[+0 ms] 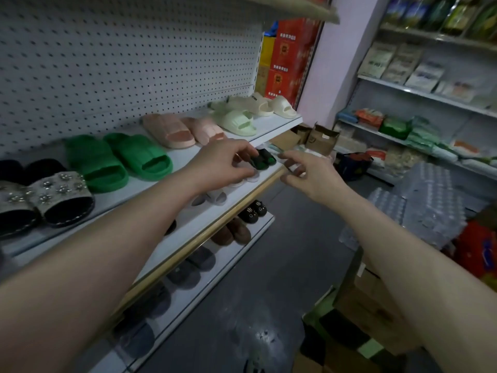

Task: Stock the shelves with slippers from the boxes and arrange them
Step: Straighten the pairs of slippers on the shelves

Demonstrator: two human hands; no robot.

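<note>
Both bare forearms stretch forward. The left grip [226,164] curls palm-down, pinching a small black-and-green slipper [265,160]. The right grip [302,172] hovers beside it, fingers loosely bent, empty.

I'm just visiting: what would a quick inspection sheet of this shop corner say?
Surface: white metal shelf, slippers set in pairs.
Job's things: bright green foam slippers, pink ribbed slippers, pale green slippers, grey studded sandals; brown cardboard boxes on the floor.
Clutter: shrink-wrapped bottle packs on the floor.
Hands: left hand pinches a small black-and-green slipper; right hand open beside it.
Cables: nothing seen.
Surroundings: grocery shelves with bagged goods.
</note>
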